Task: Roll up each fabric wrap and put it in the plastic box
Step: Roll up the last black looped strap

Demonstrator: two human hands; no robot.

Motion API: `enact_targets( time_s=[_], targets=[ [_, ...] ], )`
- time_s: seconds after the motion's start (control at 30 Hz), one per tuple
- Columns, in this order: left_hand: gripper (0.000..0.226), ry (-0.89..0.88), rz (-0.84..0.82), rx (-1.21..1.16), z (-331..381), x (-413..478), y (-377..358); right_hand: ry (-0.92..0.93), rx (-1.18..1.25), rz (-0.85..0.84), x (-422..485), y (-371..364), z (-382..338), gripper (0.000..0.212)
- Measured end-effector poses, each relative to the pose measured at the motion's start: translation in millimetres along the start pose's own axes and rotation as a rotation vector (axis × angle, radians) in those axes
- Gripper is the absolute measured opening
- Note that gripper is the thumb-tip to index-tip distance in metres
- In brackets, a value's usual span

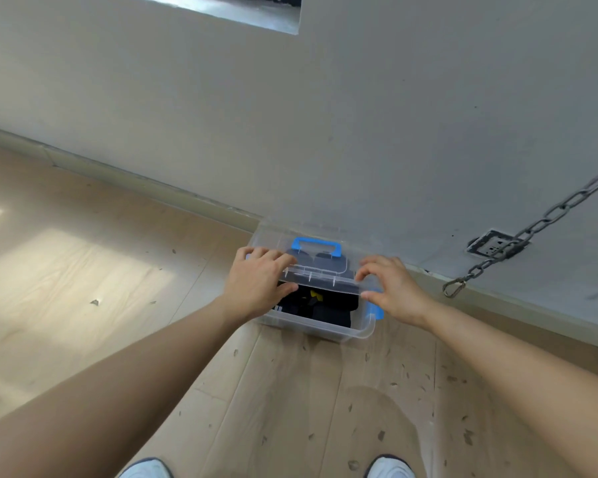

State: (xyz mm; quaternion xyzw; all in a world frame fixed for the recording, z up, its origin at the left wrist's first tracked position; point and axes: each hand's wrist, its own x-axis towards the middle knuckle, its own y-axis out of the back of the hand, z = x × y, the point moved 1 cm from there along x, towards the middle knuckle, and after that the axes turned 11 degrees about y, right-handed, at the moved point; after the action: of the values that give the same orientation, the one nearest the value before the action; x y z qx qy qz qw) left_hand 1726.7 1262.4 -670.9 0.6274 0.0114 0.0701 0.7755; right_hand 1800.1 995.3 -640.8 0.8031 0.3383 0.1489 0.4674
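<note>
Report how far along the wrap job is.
Done: dark wraps lie inside the box; no loose ones show on the floor. In hand: left hand and right hand pinch the lid, tilted above the box's near side. Left, likely: lower the lid flat and snap the blue latch.

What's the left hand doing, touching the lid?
Touching. Head view: the left hand pinches the lid, fingers on top, thumb underneath.

wraps point(311, 307) — dark, partly behind lid point(321, 270), count unclear | shoes point(390, 468) cut by bottom edge | chain point(549, 215) — cut right
</note>
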Motion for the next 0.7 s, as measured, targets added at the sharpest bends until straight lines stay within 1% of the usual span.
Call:
enact_targets(
  time_s=[0.13, 0.27, 0.33, 0.4, 0.5, 0.53, 0.57, 0.63, 0.67, 0.7],
  targets=[
    [0.033, -0.055, -0.097, 0.001, -9, -7, -7, -0.02, 0.028, -0.086, -10, -15, -1, 0.021],
    [0.028, -0.15, -0.328, -0.037, -12, -13, -12, -0.021, -0.031, -0.155, -16, -24, -2, 0.023],
    [0.024, -0.145, -0.399, -0.045, -12, -18, -14, -0.009, -0.019, -0.136, -17, -23, -5, 0.018],
    [0.02, -0.121, -0.424, -0.048, -12, -22, -14, -0.056, 0.028, -0.026, -15, -20, -3, 0.027],
    [0.02, -0.111, -0.443, -0.028, -10, -23, -11, -0.25, 0.122, 0.267, -12, -20, 10, 0.044],
    [0.02, -0.103, -0.448, -0.028, -9, -22, -11, -0.344, 0.174, 0.318, -12, -22, 17, 0.053],
    [0.021, -0.092, -0.45, -0.033, -8, -22, -12, -0.447, 0.237, 0.315, -13, -25, 25, 0.064],
    [0.024, -0.068, -0.45, -0.058, -7, -22, -13, -0.621, 0.392, 0.232, -17, -31, 35, 0.082],
    [0.029, -0.065, -0.448, -0.074, -7, -21, -13, -0.682, 0.498, 0.199, -18, -34, 37, 0.085],
    [0.038, -0.067, -0.45, -0.089, -8, -20, -13, -0.721, 0.61, 0.175, -19, -36, 38, 0.083]
  ],
)
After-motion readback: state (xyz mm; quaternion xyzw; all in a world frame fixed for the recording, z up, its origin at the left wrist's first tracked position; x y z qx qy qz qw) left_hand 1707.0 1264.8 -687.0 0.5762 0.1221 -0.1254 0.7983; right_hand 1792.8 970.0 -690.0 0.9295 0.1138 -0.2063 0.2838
